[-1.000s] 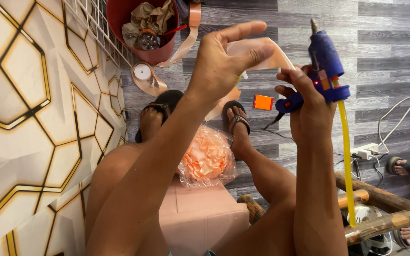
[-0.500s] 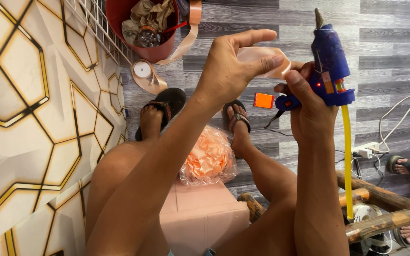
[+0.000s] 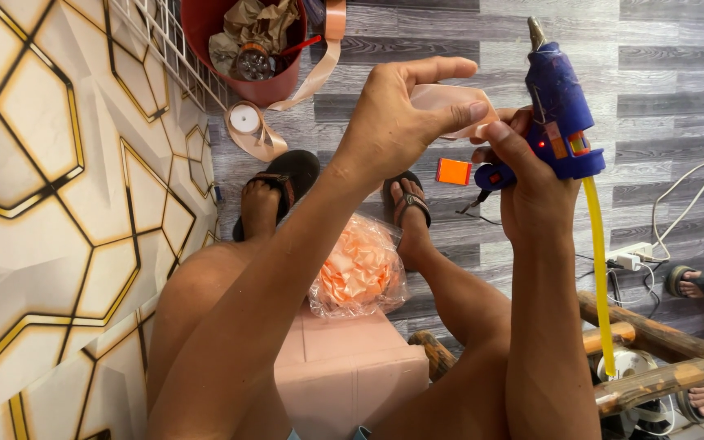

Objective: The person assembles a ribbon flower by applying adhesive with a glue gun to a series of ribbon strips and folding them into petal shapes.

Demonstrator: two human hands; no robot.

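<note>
Left hand: the left hand [image 3: 401, 114] is raised, and its thumb and fingers pinch a ribbon piece [image 3: 450, 102]; the grip is narrow and closed on it.
Ribbon piece: pale peach, short, folded. It sits between the left fingertips and sticks out toward the right hand, just beside the glue gun.
Right hand: the right hand [image 3: 531, 191] is wrapped tight around the handle of the glue gun [image 3: 560, 114], with the thumb lying along the gun's side.
Glue gun: blue, held upright, the metal tip pointing up and away from the grip. The ribbon piece is level with its body, on its left side. I cannot tell if they touch.
Glue stick: a yellow glue stick [image 3: 600, 269] comes out from the back of the gun and hangs down under the right grip.
Below the grips: a clear bag [image 3: 360, 273] with orange ribbon flowers lies between the person's legs, on a pink box [image 3: 348, 371].
Beyond the grips: a red bucket [image 3: 250, 49] with paper, and a ribbon roll [image 3: 246, 122] on the floor, well apart from both hands.
Near the gun: a small orange block [image 3: 453, 171] lies on the floor, below the ribbon piece.
</note>
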